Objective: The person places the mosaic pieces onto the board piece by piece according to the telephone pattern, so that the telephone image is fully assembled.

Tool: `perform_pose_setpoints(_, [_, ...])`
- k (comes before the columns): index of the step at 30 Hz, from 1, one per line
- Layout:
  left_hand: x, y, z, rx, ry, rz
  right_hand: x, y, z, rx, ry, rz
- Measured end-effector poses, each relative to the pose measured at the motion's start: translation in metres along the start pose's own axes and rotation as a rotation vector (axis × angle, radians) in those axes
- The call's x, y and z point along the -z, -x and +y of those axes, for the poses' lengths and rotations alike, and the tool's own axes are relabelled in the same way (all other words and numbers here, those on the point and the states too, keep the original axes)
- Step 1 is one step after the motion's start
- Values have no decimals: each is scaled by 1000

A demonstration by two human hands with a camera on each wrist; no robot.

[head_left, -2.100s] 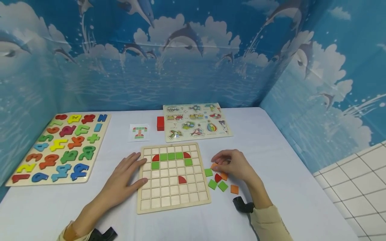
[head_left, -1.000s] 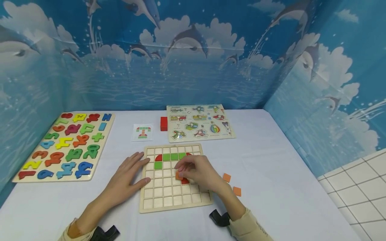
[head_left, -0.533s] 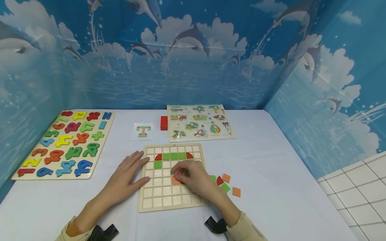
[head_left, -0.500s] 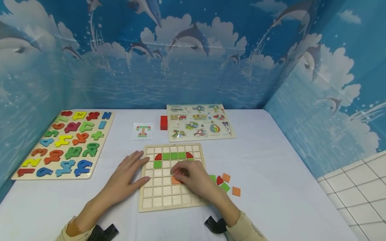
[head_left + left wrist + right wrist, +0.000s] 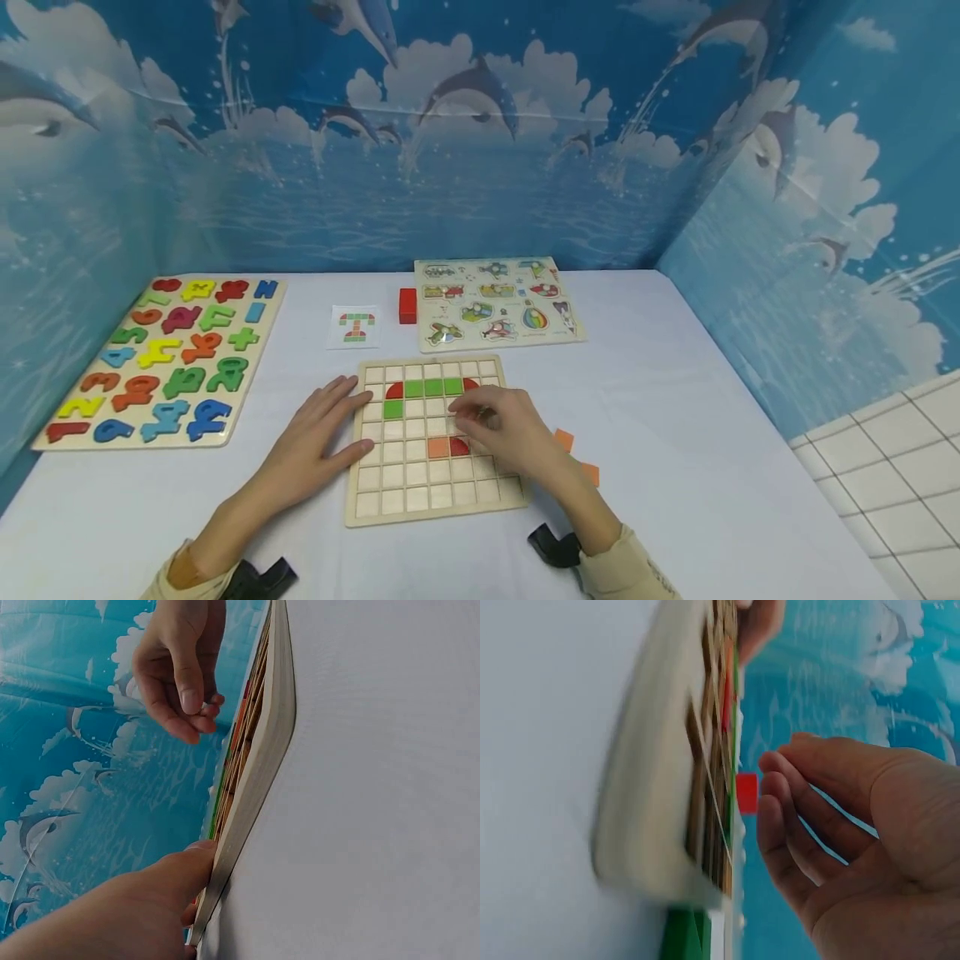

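Note:
A wooden grid board [image 5: 386, 504] lies before me. Set in its cells are a row of green squares [image 5: 432, 388] with a red quarter-round [image 5: 394, 391] at its end, and lower down an orange square [image 5: 438, 448] beside another red quarter-round [image 5: 459, 447]. My left hand [image 5: 303, 446] rests at the board's left edge, fingers extended, its thumb [image 5: 187, 871] against the rim in the left wrist view. Above the board's right part, my right hand [image 5: 506, 429] hovers with loosely bent fingers. Nothing is between those fingers [image 5: 772, 825] in the right wrist view.
Loose orange squares [image 5: 590, 474] lie right of the board, partly behind my right forearm. Behind the board are a pattern card [image 5: 337, 343], a red block [image 5: 407, 307] and a vehicle picture puzzle [image 5: 480, 337]. A number puzzle [image 5: 251, 367] lies at left.
My right hand took an orange square from the loose pieces, carried it left, and set it beside the lower red quarter-round. It has let go and drawn back right. My left hand stayed put.

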State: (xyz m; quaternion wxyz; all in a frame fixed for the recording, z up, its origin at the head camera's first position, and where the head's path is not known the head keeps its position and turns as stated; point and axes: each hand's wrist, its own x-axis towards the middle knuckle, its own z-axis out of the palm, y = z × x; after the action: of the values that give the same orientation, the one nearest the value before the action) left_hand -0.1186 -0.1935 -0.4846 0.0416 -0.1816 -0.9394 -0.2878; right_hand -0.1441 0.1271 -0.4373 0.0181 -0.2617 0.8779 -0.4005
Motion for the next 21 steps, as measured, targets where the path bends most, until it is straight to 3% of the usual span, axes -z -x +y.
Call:
perform_pose_setpoints(16, [-5,0,-4,-10,-6,9,72,39,66,-156,27,37])
perform_pose_setpoints(21, [-4,0,-5,-6,-10,7,86,50,84,-196,1,-7])
